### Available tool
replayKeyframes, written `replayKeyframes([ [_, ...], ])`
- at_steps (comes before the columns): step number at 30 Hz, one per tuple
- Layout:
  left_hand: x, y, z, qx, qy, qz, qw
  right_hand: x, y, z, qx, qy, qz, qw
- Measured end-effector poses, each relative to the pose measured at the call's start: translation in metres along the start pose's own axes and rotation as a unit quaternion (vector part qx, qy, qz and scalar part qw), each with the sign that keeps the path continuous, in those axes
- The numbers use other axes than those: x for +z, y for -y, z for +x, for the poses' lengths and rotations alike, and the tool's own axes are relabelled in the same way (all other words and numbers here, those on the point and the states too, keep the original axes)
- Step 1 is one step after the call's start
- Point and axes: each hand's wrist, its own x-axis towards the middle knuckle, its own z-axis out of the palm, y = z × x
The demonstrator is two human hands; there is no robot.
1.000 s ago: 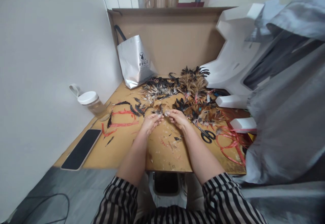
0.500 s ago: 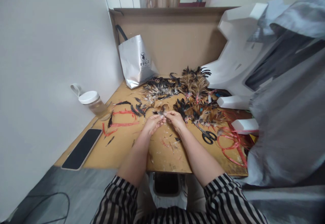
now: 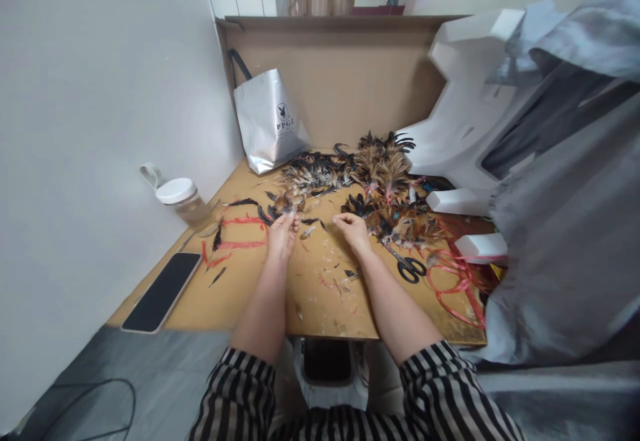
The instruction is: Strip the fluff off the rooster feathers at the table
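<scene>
My left hand [image 3: 283,236] is closed in a pinch on a small tuft of brown feathers [image 3: 290,201], which stands up from the fingertips over the table. To its right, my right hand [image 3: 353,230] hovers with thumb and fingers pressed together. Anything between those fingertips is too small to make out. Loose dark feathers [image 3: 313,221] lie on the tabletop between the two hands. Just beyond my right hand rests a pile of brown and black feather bunches [image 3: 400,224]. Black-handled scissors [image 3: 412,270] lie in front of that pile.
Farther back are more feather bunches [image 3: 383,164] and a silver bag [image 3: 267,121]. At left stand a lidded jar [image 3: 185,201] and a phone [image 3: 163,292] lying flat. Red plastic strips [image 3: 243,245] lie left, a red ribbon tangle [image 3: 457,288] right. White foam [image 3: 460,94] borders the right side.
My hands, together at the fingertips before, have drawn apart. The left has moved left with the brown feathers; the right has shifted slightly to the right.
</scene>
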Motion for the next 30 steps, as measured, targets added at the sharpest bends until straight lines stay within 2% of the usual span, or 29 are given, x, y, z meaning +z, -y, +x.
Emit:
replayKeyframes([
  [2, -0.004, -0.005, 0.003, 0.000, -0.007, -0.041, 0.999, -0.001, -0.002, 0.000, -0.034, 0.023, -0.089, 0.995],
  [4, -0.005, -0.007, 0.003, -0.005, -0.005, -0.060, 0.998, 0.001, 0.001, -0.004, -0.078, 0.062, -0.209, 0.973],
  [6, -0.004, -0.008, 0.003, -0.010, 0.000, -0.067, 0.998, 0.007, 0.011, -0.008, -0.128, 0.111, -0.335, 0.927],
  [9, -0.001, -0.008, 0.001, -0.020, 0.006, -0.070, 0.997, 0.021, 0.030, -0.013, -0.175, 0.189, -0.476, 0.841],
  [11, 0.000, -0.008, 0.000, -0.027, 0.010, -0.071, 0.997, 0.032, 0.041, -0.013, -0.202, 0.224, -0.531, 0.792],
  [13, 0.000, -0.009, 0.000, -0.026, 0.013, -0.072, 0.997, 0.043, 0.049, -0.013, -0.222, 0.255, -0.560, 0.756],
  [15, 0.000, -0.010, -0.001, -0.022, 0.015, -0.075, 0.997, 0.053, 0.052, -0.013, -0.230, 0.283, -0.577, 0.731],
  [17, 0.000, -0.011, -0.001, -0.019, 0.014, -0.077, 0.997, 0.059, 0.050, -0.015, -0.228, 0.296, -0.586, 0.719],
  [19, 0.000, -0.013, -0.001, -0.019, 0.011, -0.079, 0.997, 0.062, 0.045, -0.017, -0.220, 0.290, -0.585, 0.725],
  [21, 0.001, -0.013, -0.001, -0.021, 0.010, -0.081, 0.996, 0.060, 0.037, -0.018, -0.210, 0.264, -0.562, 0.755],
  [22, 0.001, -0.013, -0.001, -0.023, 0.010, -0.080, 0.996, 0.059, 0.032, -0.017, -0.201, 0.244, -0.540, 0.780],
  [24, 0.001, -0.012, 0.000, -0.028, 0.010, -0.078, 0.997, 0.053, 0.024, -0.015, -0.168, 0.198, -0.460, 0.849],
  [27, 0.000, -0.009, 0.000, -0.045, 0.011, -0.061, 0.997, 0.040, 0.015, -0.008, -0.066, 0.154, -0.234, 0.958],
  [28, 0.000, -0.008, 0.000, -0.056, 0.017, -0.049, 0.997, 0.035, 0.013, -0.006, -0.021, 0.155, -0.137, 0.978],
  [30, 0.000, -0.005, -0.001, -0.083, 0.036, -0.017, 0.996, 0.023, 0.011, -0.004, 0.063, 0.168, 0.040, 0.983],
])
